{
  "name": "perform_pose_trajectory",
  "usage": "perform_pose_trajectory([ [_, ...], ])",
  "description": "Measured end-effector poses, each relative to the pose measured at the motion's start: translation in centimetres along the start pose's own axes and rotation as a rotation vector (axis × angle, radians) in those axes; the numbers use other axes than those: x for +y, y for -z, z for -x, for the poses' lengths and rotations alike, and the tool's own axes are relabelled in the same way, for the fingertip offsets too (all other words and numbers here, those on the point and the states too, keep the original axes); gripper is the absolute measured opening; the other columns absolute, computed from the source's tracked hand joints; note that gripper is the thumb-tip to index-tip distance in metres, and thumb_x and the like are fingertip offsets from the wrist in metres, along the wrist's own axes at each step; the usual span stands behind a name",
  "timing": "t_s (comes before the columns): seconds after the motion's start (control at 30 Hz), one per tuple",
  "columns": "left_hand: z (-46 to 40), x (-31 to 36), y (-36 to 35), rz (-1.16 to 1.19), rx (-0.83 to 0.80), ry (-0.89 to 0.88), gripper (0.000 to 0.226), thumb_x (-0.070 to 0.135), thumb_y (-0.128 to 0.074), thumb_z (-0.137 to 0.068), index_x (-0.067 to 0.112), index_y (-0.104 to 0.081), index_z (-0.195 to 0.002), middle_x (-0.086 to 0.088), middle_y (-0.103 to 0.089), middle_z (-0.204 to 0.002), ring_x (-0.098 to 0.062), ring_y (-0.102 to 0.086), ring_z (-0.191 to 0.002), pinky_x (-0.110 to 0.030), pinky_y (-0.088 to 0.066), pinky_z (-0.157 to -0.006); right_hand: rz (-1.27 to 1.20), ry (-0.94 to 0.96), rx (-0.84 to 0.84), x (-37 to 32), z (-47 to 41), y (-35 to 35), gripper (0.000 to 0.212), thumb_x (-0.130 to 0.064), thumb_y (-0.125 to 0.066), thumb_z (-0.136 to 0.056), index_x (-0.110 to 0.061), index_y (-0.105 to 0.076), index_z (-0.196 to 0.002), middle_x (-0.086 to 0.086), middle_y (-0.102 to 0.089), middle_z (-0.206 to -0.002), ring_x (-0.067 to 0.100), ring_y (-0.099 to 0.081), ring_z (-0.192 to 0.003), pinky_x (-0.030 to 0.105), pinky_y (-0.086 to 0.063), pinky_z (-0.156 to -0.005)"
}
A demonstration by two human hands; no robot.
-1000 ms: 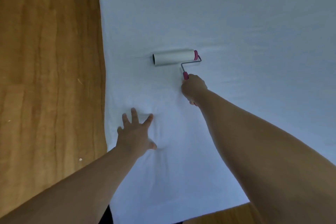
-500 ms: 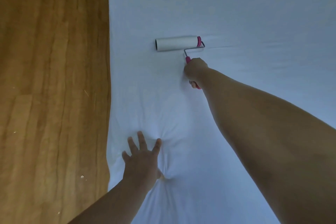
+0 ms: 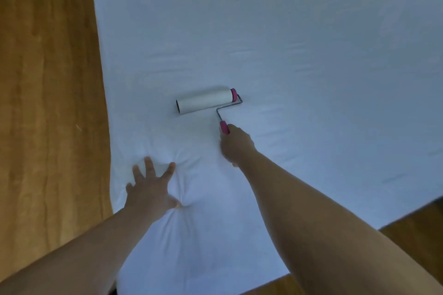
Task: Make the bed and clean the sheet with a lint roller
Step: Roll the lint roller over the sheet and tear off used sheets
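Home bedroom: white-sheeted bed (image 3: 287, 31), wooden floor (image 3: 48, 103).

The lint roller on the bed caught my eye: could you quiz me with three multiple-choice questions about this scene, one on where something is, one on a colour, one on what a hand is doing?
1. Where does the lint roller lie?
A. on the wooden floor
B. on the white sheet
C. in the air above the bed

2. What colour is the roller's handle?
A. pink
B. green
C. black

3. What is the left hand doing?
A. holding the roller
B. hanging beside the bed
C. pressing flat on the sheet, fingers spread

Answers:
1 B: the drum rests on the sheet, away from the floor.
2 A: the grip showing above the right hand is pink, like the drum's end cap.
3 C: creases radiate from under its palm, while the right hand holds the handle.
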State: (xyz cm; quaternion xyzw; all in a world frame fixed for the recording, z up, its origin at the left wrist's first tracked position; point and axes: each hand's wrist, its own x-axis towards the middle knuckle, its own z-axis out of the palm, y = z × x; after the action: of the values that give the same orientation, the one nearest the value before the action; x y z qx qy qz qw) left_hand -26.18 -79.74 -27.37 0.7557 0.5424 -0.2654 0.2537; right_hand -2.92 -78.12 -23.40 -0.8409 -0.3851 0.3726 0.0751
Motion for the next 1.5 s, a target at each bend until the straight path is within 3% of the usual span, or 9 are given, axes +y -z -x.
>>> perform_pose_trajectory([
  [0.17,1.6,-0.8,-0.1,0.002,0.057,-0.048,0.101,0.071,-0.057,-0.082,0.044,0.009,-0.154,-0.013,0.023,-0.162,-0.043,0.008,-0.149,-0.054,-0.025,-0.116,-0.063,-0.064,0.053,6.3,8.2,-2.3,0.033,-0.046,-0.025,-0.103,-0.022,-0.048,-0.103,0.001,-0.054,-0.083,0.023,-0.053,-0.073,0.032,-0.041,-0.063],
  [0.27,3.0,-1.3,-0.8,0.029,0.067,-0.097,0.091,0.062,-0.055,-0.089,0.041,0.002,-0.156,-0.009,0.013,-0.164,-0.039,0.003,-0.150,-0.050,-0.025,-0.118,-0.102,-0.094,0.055,10.2,13.1,-3.7,0.029,-0.048,-0.025,-0.103,-0.028,-0.046,-0.106,0.002,-0.058,-0.085,0.023,-0.056,-0.075,0.034,-0.047,-0.066],
  [0.43,6.6,-3.9,-3.3,-0.084,0.077,-0.225,0.080,0.055,-0.045,-0.098,0.030,0.003,-0.157,-0.009,0.007,-0.165,-0.031,0.000,-0.152,-0.042,-0.017,-0.122,-0.163,-0.134,0.045,15.5,20.0,-6.2,0.036,-0.047,-0.029,-0.104,-0.041,-0.040,-0.138,-0.004,-0.062,-0.090,0.017,-0.062,-0.079,0.032,-0.051,-0.071],
  [0.57,10.7,-5.2,-5.9,0.055,0.064,-0.228,0.072,0.046,-0.046,-0.101,0.032,-0.005,-0.157,-0.006,0.008,-0.165,-0.028,0.003,-0.152,-0.037,-0.005,-0.122,-0.158,-0.111,0.036,19.0,24.2,-7.3,0.037,-0.041,-0.034,-0.105,-0.039,-0.042,-0.141,-0.012,-0.062,-0.096,0.012,-0.061,-0.085,0.026,-0.049,-0.075],
  [0.73,15.2,-6.1,-8.2,0.172,0.038,-0.209,0.064,0.038,-0.046,-0.103,0.031,-0.012,-0.157,-0.001,0.005,-0.166,-0.022,0.001,-0.152,-0.034,-0.009,-0.123,-0.214,-0.137,0.068,20.1,29.8,-7.6,0.042,-0.041,-0.039,-0.104,-0.041,-0.040,-0.146,-0.015,-0.066,-0.104,0.003,-0.064,-0.085,0.022,-0.051,-0.074],
  [1.0,16.2,-7.6,-7.7,0.288,0.105,-0.221,0.055,0.029,-0.040,-0.106,0.029,-0.020,-0.156,0.002,-0.001,-0.166,-0.018,-0.005,-0.152,-0.032,-0.011,-0.123,-0.113,-0.068,-0.033,14.9,35.5,-14.2,0.045,-0.048,-0.043,-0.099,-0.052,-0.036,-0.144,-0.022,-0.066,-0.112,-0.001,-0.057,-0.081,0.013,-0.043,-0.069],
  [1.1,15.2,-8.7,-7.4,0.351,0.118,-0.224,0.053,0.024,-0.039,-0.106,0.029,-0.021,-0.156,0.002,-0.002,-0.166,-0.016,-0.005,-0.152,-0.031,-0.010,-0.123,-0.164,-0.073,-0.059,12.1,34.3,-15.8,0.039,-0.042,-0.040,-0.101,-0.051,-0.038,-0.140,-0.027,-0.063,-0.113,-0.006,-0.055,-0.077,0.016,-0.044,-0.073],
  [1.27,13.6,-11.0,-6.4,0.432,0.144,-0.255,0.054,0.019,-0.040,-0.105,0.025,-0.024,-0.156,0.000,-0.009,-0.165,-0.015,-0.010,-0.151,-0.026,-0.010,-0.121,-0.156,-0.067,-0.030,6.5,29.1,-15.7,0.036,-0.032,-0.038,-0.102,-0.041,-0.043,-0.136,-0.006,-0.065,-0.109,0.016,-0.059,-0.092,0.029,-0.048,-0.080],
  [1.5,10.2,-15.8,-1.5,0.463,0.147,-0.301,0.055,0.021,-0.040,-0.105,0.025,-0.021,-0.156,0.001,-0.014,-0.164,-0.011,-0.010,-0.150,-0.019,-0.004,-0.117,-0.083,-0.107,0.035,-2.5,20.8,-15.0,0.020,-0.035,-0.036,-0.103,-0.032,-0.049,-0.117,-0.002,-0.061,-0.088,0.024,-0.058,-0.081,0.033,-0.044,-0.070],
])
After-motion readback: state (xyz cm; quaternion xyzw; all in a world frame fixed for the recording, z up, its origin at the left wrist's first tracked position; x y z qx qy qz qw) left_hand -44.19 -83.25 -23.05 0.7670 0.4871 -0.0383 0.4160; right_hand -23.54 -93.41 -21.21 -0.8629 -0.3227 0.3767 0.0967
